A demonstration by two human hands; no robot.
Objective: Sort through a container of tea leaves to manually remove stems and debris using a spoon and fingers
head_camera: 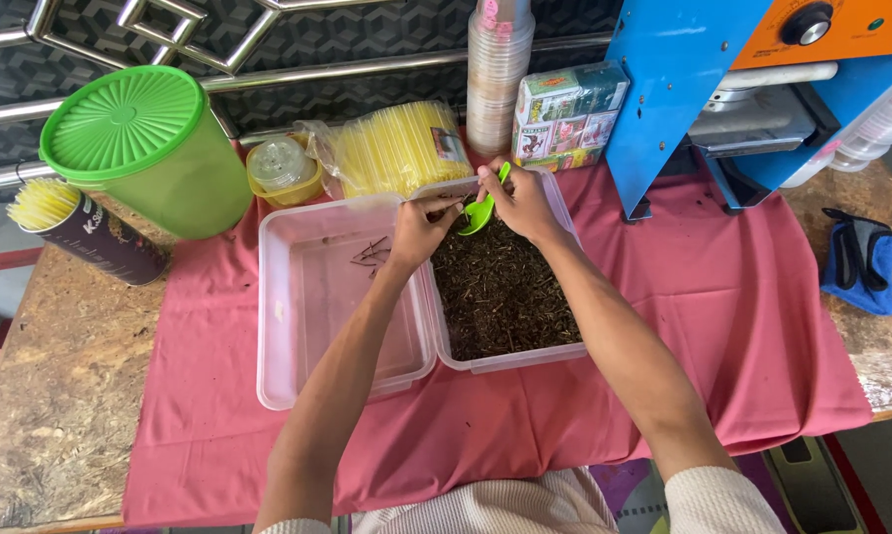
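- Cream sleeves (pixel 722 499) are showing at the near edge, with both bare forearms reaching far over a pink cloth (pixel 722 326) that is covering a wooden table (pixel 50 396).
- The right hand (pixel 521 201) is gripping a small green scoop (pixel 481 210) by its handle, its bowl hanging just above the far end of the dark loose tea (pixel 500 292).
- That tea is filling a clear plastic tub (pixel 510 358) right of centre.
- The left hand (pixel 421 225) is pinching a few dark strands beside the scoop, fingers closed on them.
- The tub's clear lid (pixel 327 297) is lying open just left, touching it, a few twigs inside.
- Farther off, a green lidded bucket (pixel 144 143) is standing far left, yellow straws (pixel 396 148) in a bag at centre, stacked cups (pixel 497 74) and a blue sealing machine (pixel 742 89) to the right.
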